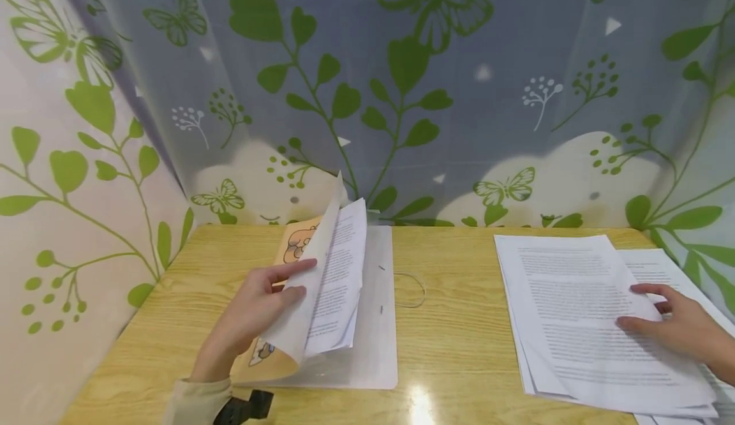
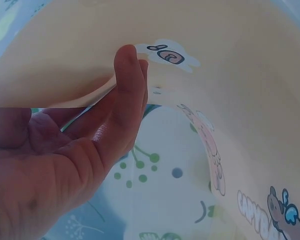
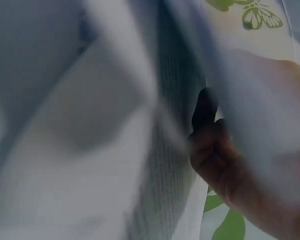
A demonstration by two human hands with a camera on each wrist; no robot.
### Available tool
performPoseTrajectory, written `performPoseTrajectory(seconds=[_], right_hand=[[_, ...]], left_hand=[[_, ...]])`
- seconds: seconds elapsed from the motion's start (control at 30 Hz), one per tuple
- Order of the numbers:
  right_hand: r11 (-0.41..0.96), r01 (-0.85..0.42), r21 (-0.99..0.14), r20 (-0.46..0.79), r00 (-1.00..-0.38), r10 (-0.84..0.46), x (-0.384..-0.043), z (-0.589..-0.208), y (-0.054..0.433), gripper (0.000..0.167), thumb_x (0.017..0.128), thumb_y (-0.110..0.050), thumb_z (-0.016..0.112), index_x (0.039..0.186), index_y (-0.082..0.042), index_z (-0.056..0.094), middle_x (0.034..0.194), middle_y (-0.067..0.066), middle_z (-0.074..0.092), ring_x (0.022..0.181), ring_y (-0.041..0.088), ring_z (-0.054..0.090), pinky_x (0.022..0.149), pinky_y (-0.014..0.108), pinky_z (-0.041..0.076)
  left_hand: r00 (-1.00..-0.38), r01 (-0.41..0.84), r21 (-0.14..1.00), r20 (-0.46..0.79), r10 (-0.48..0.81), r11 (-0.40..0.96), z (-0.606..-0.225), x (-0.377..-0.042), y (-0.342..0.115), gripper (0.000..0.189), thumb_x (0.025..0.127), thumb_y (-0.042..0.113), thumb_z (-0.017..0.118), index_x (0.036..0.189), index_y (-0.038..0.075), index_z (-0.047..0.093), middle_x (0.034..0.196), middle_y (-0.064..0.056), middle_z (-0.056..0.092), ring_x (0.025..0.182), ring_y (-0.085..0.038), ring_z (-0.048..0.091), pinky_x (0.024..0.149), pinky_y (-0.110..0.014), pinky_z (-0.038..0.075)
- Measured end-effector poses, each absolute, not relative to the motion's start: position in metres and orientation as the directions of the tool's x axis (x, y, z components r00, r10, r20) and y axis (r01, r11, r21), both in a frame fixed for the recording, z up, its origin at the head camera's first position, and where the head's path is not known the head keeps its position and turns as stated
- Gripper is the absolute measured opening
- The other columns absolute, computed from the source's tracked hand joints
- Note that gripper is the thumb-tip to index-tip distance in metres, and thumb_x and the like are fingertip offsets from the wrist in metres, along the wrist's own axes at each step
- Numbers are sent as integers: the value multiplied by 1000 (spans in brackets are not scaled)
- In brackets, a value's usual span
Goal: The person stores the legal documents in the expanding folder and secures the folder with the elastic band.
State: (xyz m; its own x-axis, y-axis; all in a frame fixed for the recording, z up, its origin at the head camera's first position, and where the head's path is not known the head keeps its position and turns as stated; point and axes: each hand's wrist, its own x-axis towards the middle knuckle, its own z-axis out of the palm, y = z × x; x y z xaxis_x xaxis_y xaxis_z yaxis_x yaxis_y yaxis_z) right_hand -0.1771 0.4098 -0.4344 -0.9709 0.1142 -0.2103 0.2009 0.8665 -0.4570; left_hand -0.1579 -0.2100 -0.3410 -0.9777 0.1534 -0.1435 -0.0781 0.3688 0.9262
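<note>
My left hand (image 1: 258,304) pinches the curled-up cover of a folder (image 1: 304,310), fingers on one side and thumb on the other. Cartoon animals decorate the cover's orange outside, also seen in the left wrist view on the cover (image 2: 240,100) around my left hand (image 2: 90,145). Printed pages (image 1: 339,272) stand partly raised inside, above the pale back cover (image 1: 376,348). Over on the right, my right hand (image 1: 677,323) grips the right edge of a stack of printed sheets (image 1: 574,310). Blurred sheets (image 3: 85,150) fill much of the right wrist view beside my right hand (image 3: 220,160).
A thin pale loop (image 1: 423,291) lies beside the folder's right edge. More printed paper (image 1: 654,265) shows under the stack at right. Everything rests on a wood-grain table (image 1: 448,348). A patterned curtain (image 1: 356,93) hangs behind and along both sides.
</note>
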Motion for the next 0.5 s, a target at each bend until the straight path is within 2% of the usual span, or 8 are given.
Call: performPoseTrajectory(seconds=[0.07, 0.1, 0.23, 0.3, 0.37, 0.47, 0.5], right_hand=[[844, 210, -493, -218, -969, 114, -176, -438, 415, 87, 96, -51, 66, 146, 11, 33, 136, 48, 35, 115, 58, 45, 85, 60, 45], [831, 214, -513, -221, -969, 113, -175, -440, 418, 84, 98, -50, 64, 147, 11, 34, 137, 47, 36, 115, 57, 46, 83, 53, 48], [750, 278, -600, -296, -948, 115, -176, -448, 429, 84, 99, -50, 63, 152, 7, 32, 145, 46, 33, 121, 55, 44, 77, 34, 52], [708, 315, -633, -334, -935, 118, -177, -450, 432, 87, 97, -49, 65, 155, 5, 30, 145, 45, 35, 115, 45, 55, 71, 28, 55], [671, 341, -658, -362, -925, 115, -178, -452, 435, 90, 96, -48, 68, 157, 4, 28, 146, 43, 37, 105, 31, 65, 70, 29, 58], [644, 350, -681, -367, -923, 114, -177, -454, 436, 92, 93, -46, 73, 159, -1, 27, 146, 42, 40, 88, 8, 67, 73, 32, 61], [642, 342, -686, -357, -927, 113, -177, -454, 436, 91, 92, -45, 74, 159, -3, 29, 146, 42, 40, 86, 6, 67, 73, 32, 62]], left_hand=[[-977, -76, 926, -143, 156, 370, -341, -158, -210, 50, 98, 6, 58, 148, 11, 56, 130, -27, 63, 80, -20, 70, 62, -36, 60], [-977, -76, 925, -142, 156, 371, -341, -158, -210, 50, 98, 6, 58, 148, 12, 56, 130, -27, 64, 80, -20, 70, 62, -36, 60], [-977, -74, 923, -143, 156, 379, -340, -159, -210, 50, 98, 7, 58, 148, 12, 56, 128, -26, 65, 78, -20, 70, 62, -35, 60], [-978, -75, 921, -143, 153, 382, -340, -159, -210, 50, 98, 7, 58, 148, 12, 56, 128, -26, 65, 78, -20, 69, 61, -35, 60], [-978, -72, 920, -141, 153, 386, -340, -159, -210, 50, 98, 7, 58, 148, 12, 56, 128, -26, 65, 78, -20, 69, 61, -35, 60], [-978, -75, 920, -144, 153, 385, -340, -159, -210, 50, 98, 7, 58, 148, 13, 56, 128, -26, 65, 77, -20, 70, 61, -36, 60], [-977, -78, 920, -147, 153, 384, -340, -159, -210, 50, 98, 8, 58, 148, 13, 56, 128, -26, 65, 77, -20, 70, 61, -36, 60]])
